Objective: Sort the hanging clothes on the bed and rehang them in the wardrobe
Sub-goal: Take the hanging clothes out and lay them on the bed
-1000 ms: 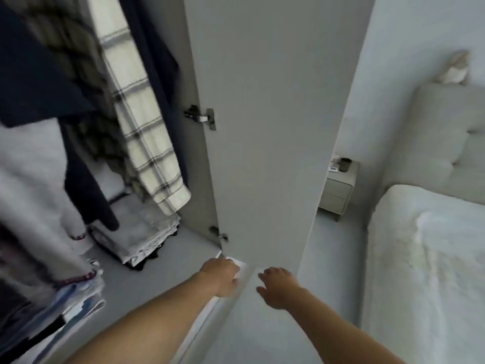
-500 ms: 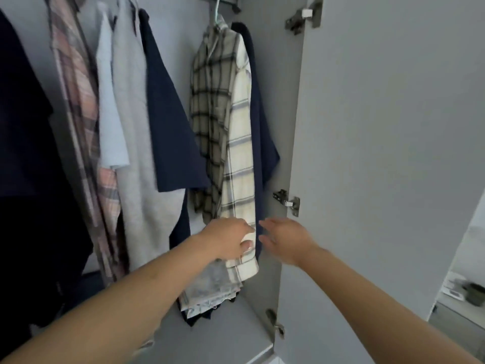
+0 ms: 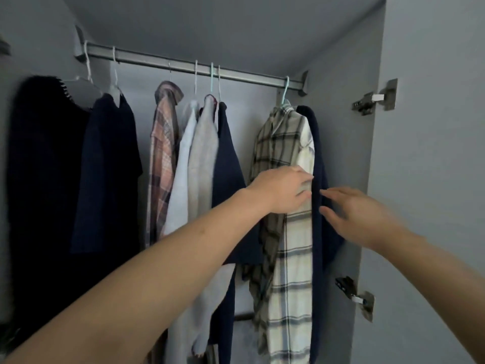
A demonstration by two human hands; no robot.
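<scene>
Both forearms reach into the open wardrobe [image 3: 338,143], where the clothes hang from a metal rail [image 3: 183,66]. The left hand [image 3: 280,191] lies against the cream plaid shirt [image 3: 294,271] near the right end of the rail; its fingers curl toward the shirt's front edge, but their tips are hidden between the cloth and the dark garment beside it, so I cannot tell whether they pinch the fabric. The right hand [image 3: 351,216] is blurred, its fingers loosely spread and straight, the tips at or just beside the navy garment [image 3: 319,158] that hangs last against the wardrobe's side wall; contact cannot be made out.

An olive plaid shirt [image 3: 270,143] shares the pale green hanger [image 3: 284,94] area with the cream one; which garment sits on which hanger is unclear. Further left hang a navy top [image 3: 228,164], a grey sweater [image 3: 203,158], a pale blue shirt [image 3: 181,174], a pink plaid shirt [image 3: 162,143], a navy T-shirt [image 3: 110,166] and a black garment [image 3: 39,166] lost in shadow. The lower hems are cut off or hidden by the arms. The open door [image 3: 430,179] carries two hinges [image 3: 375,99]. No writing or labels can be read.
</scene>
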